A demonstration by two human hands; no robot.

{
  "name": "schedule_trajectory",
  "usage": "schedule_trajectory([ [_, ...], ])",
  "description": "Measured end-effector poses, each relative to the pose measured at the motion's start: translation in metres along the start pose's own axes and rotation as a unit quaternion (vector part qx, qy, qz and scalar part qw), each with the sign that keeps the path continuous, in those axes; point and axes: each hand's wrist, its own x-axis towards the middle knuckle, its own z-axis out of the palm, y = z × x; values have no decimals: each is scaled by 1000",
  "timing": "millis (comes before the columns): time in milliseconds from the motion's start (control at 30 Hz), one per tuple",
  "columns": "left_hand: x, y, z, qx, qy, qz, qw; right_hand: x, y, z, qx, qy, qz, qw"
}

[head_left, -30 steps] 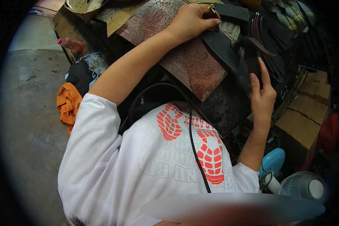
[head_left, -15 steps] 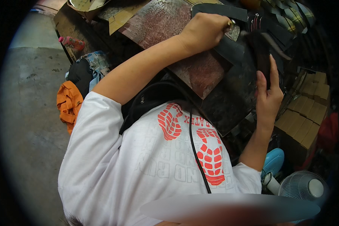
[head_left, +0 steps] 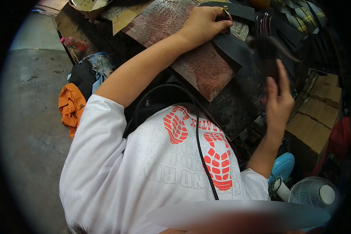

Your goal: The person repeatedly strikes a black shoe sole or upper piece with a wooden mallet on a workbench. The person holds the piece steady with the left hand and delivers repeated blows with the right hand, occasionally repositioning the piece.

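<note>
Two hands are at work on the bench, and I judge the job to be somewhere in its middle. My left hand (head_left: 204, 25) lies curled over the near end of a dark curved strip (head_left: 232, 45), fingers closed and pressing it down onto the rust-brown board (head_left: 201, 68) beneath; a second dark strip (head_left: 238, 9) lies just beyond my knuckles. That strip is pinned and seems ready to be worked. To the right, my right hand (head_left: 279, 103) is raised, its fingers wrapped about a dark tool (head_left: 267, 52) that blurs in the picture, so I cannot tell what kind it is or whether it touches the strip. Beyond that hand, more dark pieces (head_left: 292, 27) lie in rows; whether they are finished or waiting I cannot tell. Below my right wrist stand cardboard boxes (head_left: 319, 113), and lower still a small white fan (head_left: 314, 193).
</note>
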Motion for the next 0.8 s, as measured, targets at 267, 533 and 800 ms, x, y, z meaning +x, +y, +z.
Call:
schedule_trajectory([
  [267, -5, 20, 11, 244, 38, 272, 930, 4, -67, -33, 28, 247, -207, 946],
  [533, 0, 6, 8, -57, 56, -50, 995, -4, 20, 15, -122, 12, -31, 992],
  [800, 0, -6, 10, -75, 22, -17, 997, -10, 23, 14, -97, -11, -13, 995],
])
